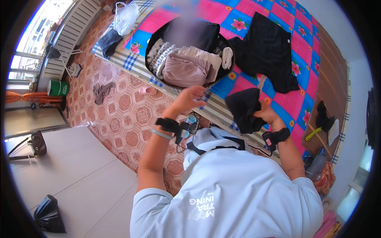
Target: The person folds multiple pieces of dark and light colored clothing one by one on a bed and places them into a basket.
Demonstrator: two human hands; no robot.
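Note:
In my right hand (pixel 266 113) is a folded black cloth (pixel 244 108), gripped at its right side above the edge of the bed. My left hand (pixel 192 98) holds nothing; its fingers are apart, just in front of a dark-rimmed open container (pixel 148 64). Inside the container lie a folded mauve garment (pixel 186 69), a cream garment (pixel 215 59), patterned grey-and-white cloths (pixel 160 55), a rolled white cloth (pixel 227 58) and black clothing (pixel 208 31). Spread on the bed to the right is a black garment (pixel 268 50).
A pink-and-blue flowered cover (pixel 297 119) lies on the bed. At its left corner are a clear plastic bag (pixel 126 17) and a dark blue cloth (pixel 109 42). A crumpled cloth (pixel 102 91) and a pink slipper (pixel 148 90) lie on the tiled floor (pixel 125 101).

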